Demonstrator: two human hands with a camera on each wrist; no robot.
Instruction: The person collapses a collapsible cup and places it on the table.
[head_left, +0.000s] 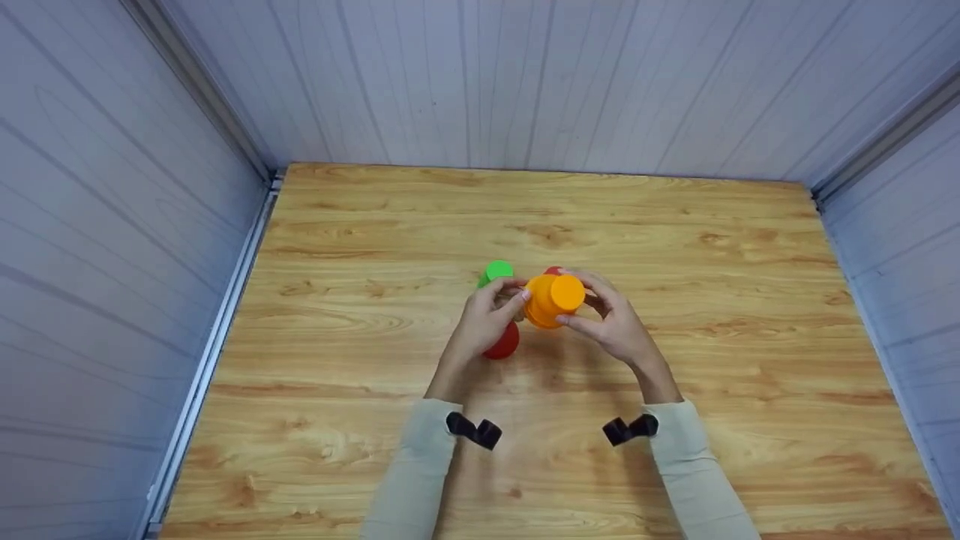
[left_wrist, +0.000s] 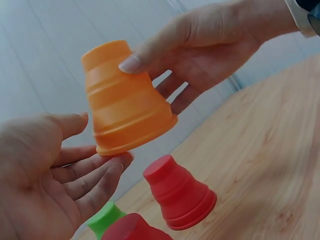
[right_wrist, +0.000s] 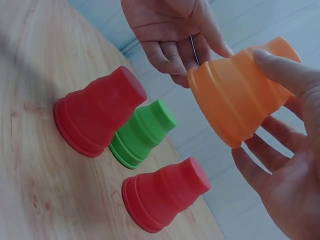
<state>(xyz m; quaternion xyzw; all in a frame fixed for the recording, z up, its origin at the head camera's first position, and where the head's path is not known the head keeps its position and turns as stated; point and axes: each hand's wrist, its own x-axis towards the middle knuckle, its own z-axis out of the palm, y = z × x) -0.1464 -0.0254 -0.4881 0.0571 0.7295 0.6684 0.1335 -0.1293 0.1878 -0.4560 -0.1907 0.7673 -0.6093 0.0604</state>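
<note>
An orange cup (head_left: pixel 568 292), turned bottom up and tilted, is held above the table between both hands. My right hand (head_left: pixel 619 326) grips it, thumb on its near side and fingers round the back. At the rim, the fingertips of my left hand (head_left: pixel 484 319) touch the cup from below, while a narrow gap shows beside the left thumb (left_wrist: pixel 75 125). Underneath, a green cup (right_wrist: pixel 145 132) and two red cups stand upside down: one red cup (head_left: pixel 504 341) close under the left hand, the other red cup (right_wrist: pixel 167 195) farther back, mostly hidden in the head view.
The wood-grain table (head_left: pixel 360 450) runs back to a pale panelled wall (head_left: pixel 495 82). Side walls rise on the left (head_left: pixel 97 247) and right (head_left: pixel 915 262). Black wrist mounts (head_left: pixel 474 430) sit on both light sleeves.
</note>
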